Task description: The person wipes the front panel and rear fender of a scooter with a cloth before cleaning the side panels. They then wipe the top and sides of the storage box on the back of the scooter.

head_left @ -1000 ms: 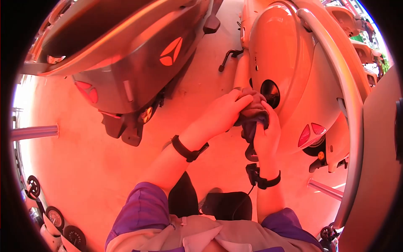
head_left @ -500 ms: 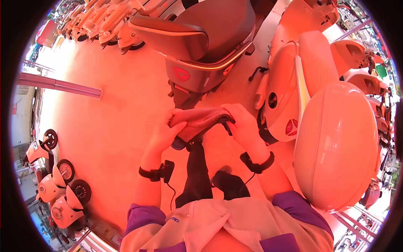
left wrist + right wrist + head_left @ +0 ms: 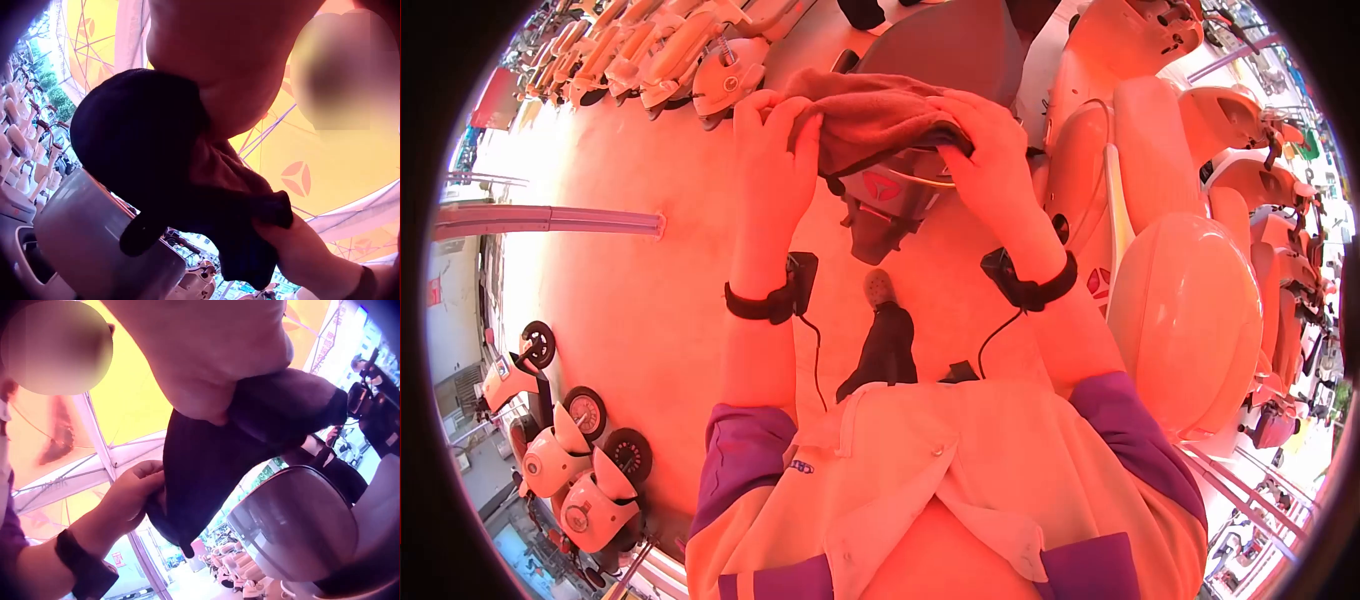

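Note:
A soft, dark-edged cloth [image 3: 870, 115] is stretched between both hands, in front of the chest at the top of the head view. My left hand [image 3: 775, 180] grips its left end, with the thumb on the near side. At the other end my right hand [image 3: 990, 160] pinches the dark edge. In the left wrist view the cloth [image 3: 137, 131] looks nearly black, rounded on one side, with a short tab hanging down. Beyond and below it stands a dark scooter [image 3: 950, 50], partly hidden by the cloth, with a red tail light [image 3: 882, 186].
A pale scooter with a large rounded top box [image 3: 1190, 320] stands close on the right. More scooters [image 3: 650, 70] line the upper left, and others [image 3: 580, 500] the lower left. A purple pole [image 3: 550, 220] crosses the left side. Another person [image 3: 381, 381] appears in the right wrist view.
Both hands have raised the cloth, now spread wider, from near the pale scooter's side to over the dark scooter. The head view has swung left, and one foot has stepped forward.

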`<action>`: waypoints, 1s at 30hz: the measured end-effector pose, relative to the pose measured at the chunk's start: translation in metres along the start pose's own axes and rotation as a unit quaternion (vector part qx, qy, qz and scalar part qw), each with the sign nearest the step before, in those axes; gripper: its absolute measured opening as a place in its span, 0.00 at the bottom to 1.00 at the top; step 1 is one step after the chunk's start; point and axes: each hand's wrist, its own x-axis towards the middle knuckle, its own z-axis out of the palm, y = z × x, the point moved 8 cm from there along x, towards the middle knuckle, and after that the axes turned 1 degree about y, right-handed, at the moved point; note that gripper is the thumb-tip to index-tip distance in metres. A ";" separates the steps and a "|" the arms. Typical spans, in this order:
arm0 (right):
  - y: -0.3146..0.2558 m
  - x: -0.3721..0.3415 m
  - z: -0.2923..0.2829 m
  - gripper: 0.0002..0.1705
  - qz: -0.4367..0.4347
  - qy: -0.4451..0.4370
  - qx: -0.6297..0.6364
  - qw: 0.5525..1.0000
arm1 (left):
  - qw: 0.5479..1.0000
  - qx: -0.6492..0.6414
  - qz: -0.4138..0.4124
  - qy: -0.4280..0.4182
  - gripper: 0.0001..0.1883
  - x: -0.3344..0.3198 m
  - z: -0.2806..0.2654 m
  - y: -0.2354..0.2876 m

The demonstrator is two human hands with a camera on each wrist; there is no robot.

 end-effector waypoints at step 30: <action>0.025 0.035 0.082 0.17 0.058 -0.279 0.027 0.958 | 0.972 -0.006 0.144 -0.188 0.11 0.029 0.089 -0.019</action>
